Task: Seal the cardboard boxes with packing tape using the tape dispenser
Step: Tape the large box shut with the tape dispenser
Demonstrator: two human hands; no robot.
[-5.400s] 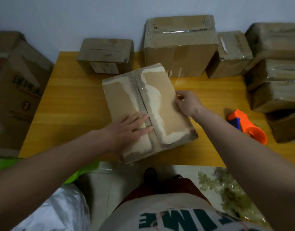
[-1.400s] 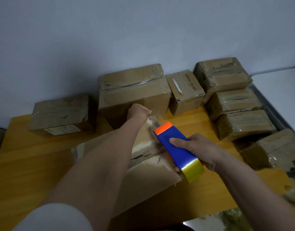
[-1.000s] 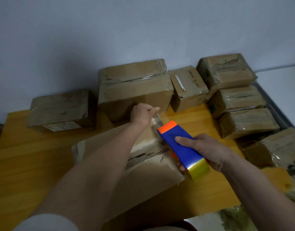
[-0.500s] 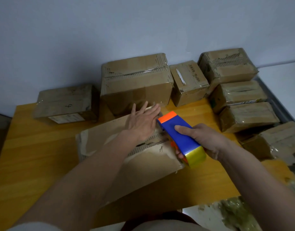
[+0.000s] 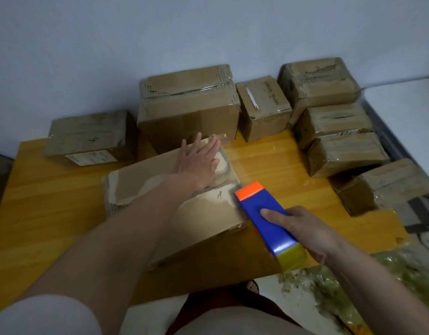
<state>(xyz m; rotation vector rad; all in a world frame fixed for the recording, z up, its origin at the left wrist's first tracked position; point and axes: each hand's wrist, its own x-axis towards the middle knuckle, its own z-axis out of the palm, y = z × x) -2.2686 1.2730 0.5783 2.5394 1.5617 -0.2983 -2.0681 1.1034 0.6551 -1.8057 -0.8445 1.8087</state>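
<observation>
A flat cardboard box (image 5: pixel 141 187) with torn, pale patches lies on the yellow wooden table (image 5: pixel 51 209). My left hand (image 5: pixel 199 163) presses flat on the box's far end, fingers straight and spread. My right hand (image 5: pixel 303 230) grips the tape dispenser (image 5: pixel 269 223), which is blue with an orange front and a yellow rear. The dispenser's orange front sits at the box's right edge, near the middle seam. The tape itself is hard to make out.
Several cardboard boxes line the back wall: a low one (image 5: pixel 90 136) at left, a large one (image 5: pixel 189 105) just behind my left hand, a small one (image 5: pixel 262 107), and a stack (image 5: pixel 329 117) at right. Crumpled plastic (image 5: pixel 329 291) lies on the floor.
My left hand opened from pinching the tape end and now lies flat on the box's far end. The dispenser has drawn back toward me along the box.
</observation>
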